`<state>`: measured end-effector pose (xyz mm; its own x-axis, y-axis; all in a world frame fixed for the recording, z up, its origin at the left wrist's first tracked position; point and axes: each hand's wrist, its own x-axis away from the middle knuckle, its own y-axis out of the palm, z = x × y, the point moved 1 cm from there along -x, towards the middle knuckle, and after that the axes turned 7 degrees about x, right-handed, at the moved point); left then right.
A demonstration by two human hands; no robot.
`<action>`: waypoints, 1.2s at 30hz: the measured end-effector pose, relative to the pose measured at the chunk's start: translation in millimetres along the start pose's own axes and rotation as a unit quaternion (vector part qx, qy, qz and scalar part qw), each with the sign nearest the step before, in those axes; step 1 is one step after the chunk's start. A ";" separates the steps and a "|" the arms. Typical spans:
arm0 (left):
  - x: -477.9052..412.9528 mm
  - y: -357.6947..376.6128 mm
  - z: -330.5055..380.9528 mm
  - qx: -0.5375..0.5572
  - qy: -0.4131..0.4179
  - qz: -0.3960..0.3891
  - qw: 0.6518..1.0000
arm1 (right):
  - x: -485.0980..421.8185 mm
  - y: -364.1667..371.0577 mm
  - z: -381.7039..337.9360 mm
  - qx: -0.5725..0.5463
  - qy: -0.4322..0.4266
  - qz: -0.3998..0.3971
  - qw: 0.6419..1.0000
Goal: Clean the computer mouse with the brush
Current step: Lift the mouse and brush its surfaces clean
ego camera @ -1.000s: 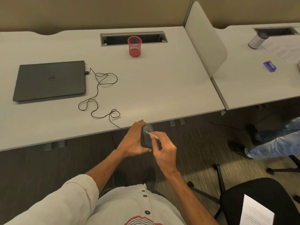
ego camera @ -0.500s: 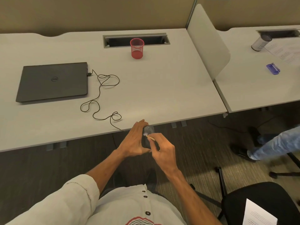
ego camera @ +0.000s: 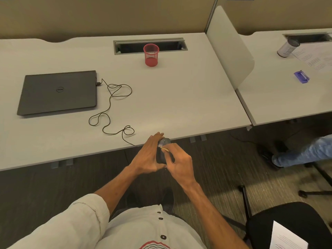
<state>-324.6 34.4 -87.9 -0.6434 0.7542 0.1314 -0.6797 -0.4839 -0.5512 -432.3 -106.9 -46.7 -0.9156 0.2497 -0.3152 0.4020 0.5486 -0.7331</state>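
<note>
A dark grey computer mouse (ego camera: 162,150) is held in the air just off the desk's front edge. My left hand (ego camera: 150,155) grips it from the left, fingers along its side and thumb under its near end. My right hand (ego camera: 180,164) pinches a small brush (ego camera: 165,149) with a pale wooden handle; its bristle tip touches the mouse's far top. Most of the mouse is hidden between the two hands. A thin black cable (ego camera: 109,112) runs in loops from the mouse across the desk to the laptop (ego camera: 57,92).
A closed dark laptop lies on the white desk (ego camera: 170,97) at the left, a red mesh cup (ego camera: 151,54) at the back. A white divider (ego camera: 231,56) separates the neighbouring desk. Another person's legs (ego camera: 303,153) and a black chair (ego camera: 287,223) are on the right.
The brush tip has shifted a little along the mouse's far top while both hands stay together. The camera view has tilted slightly.
</note>
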 end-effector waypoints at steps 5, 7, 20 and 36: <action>0.8 -2.5 -3.0 0.008 -0.007 -0.007 1.000 | 1.2 -4.7 1.7 -0.018 0.014 0.009 1.000; 0.5 -3.7 -2.9 0.017 -0.010 -0.006 1.000 | -2.0 -6.3 3.2 -0.015 0.022 0.027 0.999; -2.1 -7.2 3.1 0.011 -0.003 0.003 1.000 | -12.3 14.8 -3.7 0.007 0.004 -0.001 1.000; 4.5 -11.0 3.3 0.019 -0.013 0.001 1.000 | -13.7 -2.5 4.5 0.023 0.021 -0.010 0.999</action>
<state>-321.2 41.6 -78.6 -0.6535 0.7415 0.1519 -0.6911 -0.5026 -0.5194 -420.7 -115.3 -43.3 -0.9220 0.2724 -0.2752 0.3814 0.5169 -0.7664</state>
